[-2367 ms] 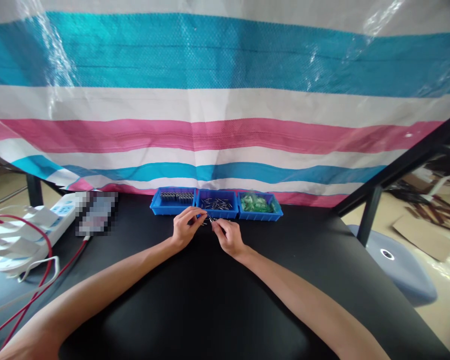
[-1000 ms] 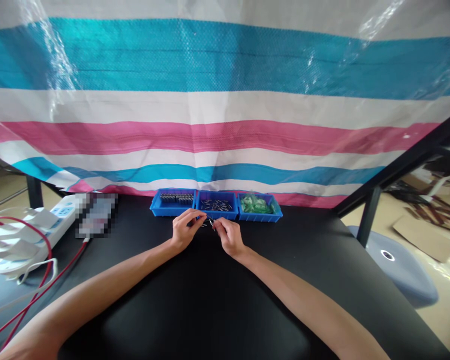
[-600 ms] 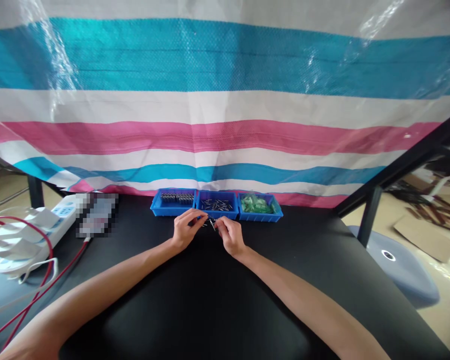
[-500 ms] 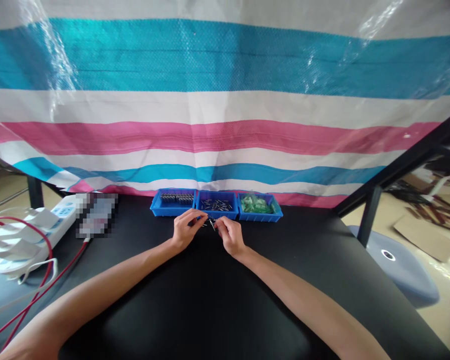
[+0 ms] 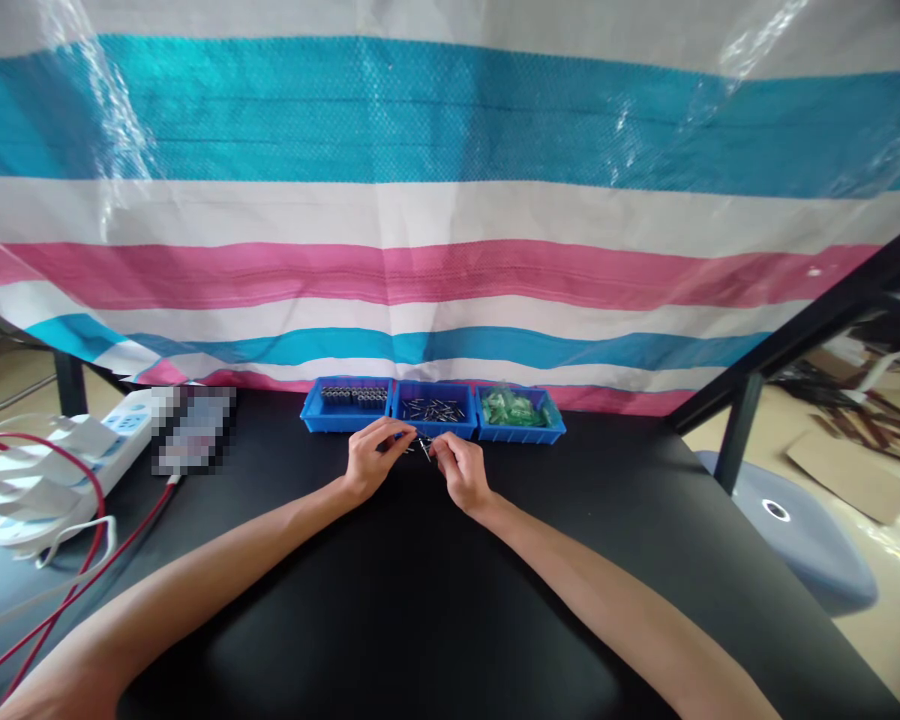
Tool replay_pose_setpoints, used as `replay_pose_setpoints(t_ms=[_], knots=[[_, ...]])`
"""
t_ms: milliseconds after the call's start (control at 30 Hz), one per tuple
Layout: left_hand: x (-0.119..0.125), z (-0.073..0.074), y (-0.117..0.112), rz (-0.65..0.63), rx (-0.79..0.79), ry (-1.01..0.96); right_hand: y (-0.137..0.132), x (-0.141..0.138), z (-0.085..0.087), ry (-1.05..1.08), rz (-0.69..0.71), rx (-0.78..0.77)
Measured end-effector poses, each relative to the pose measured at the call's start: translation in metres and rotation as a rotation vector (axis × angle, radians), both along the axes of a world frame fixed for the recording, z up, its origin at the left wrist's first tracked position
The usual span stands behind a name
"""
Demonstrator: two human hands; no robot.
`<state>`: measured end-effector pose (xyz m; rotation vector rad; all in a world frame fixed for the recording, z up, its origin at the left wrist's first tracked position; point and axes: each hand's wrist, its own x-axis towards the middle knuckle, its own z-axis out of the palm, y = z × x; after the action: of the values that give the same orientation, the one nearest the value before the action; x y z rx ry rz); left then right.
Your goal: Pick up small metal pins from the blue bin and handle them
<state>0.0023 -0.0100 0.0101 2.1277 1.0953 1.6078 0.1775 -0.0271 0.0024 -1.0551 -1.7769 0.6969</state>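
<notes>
My left hand (image 5: 373, 459) and my right hand (image 5: 460, 468) meet over the black table (image 5: 420, 600), just in front of three blue trays. Both hands are pinched on a small metal part (image 5: 422, 444) held between their fingertips; it is too small to name. The left tray (image 5: 346, 402) holds rows of dark cylinders, the middle tray (image 5: 433, 408) holds loose metal pins, and the right tray (image 5: 520, 412) holds green pieces. A few loose pins lie on the table under my fingers.
A striped blue, pink and white tarp (image 5: 450, 220) hangs right behind the trays. A white power strip (image 5: 124, 425) with a red cable (image 5: 82, 560) lies at the left. A black frame leg (image 5: 739, 430) and a grey stool (image 5: 802, 540) stand at the right.
My right hand has shifted slightly toward the left hand; otherwise both hands stay pinched at the same spot in front of the middle tray.
</notes>
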Motion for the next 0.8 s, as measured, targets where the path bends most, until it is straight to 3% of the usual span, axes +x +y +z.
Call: replay_pose_setpoints(t_ms=[800], knots=[[-0.001, -0.0031, 0.0016, -0.013, 0.057, 0.003, -0.0003, -0.0002, -0.0007, 0.041, 0.0, -0.025]])
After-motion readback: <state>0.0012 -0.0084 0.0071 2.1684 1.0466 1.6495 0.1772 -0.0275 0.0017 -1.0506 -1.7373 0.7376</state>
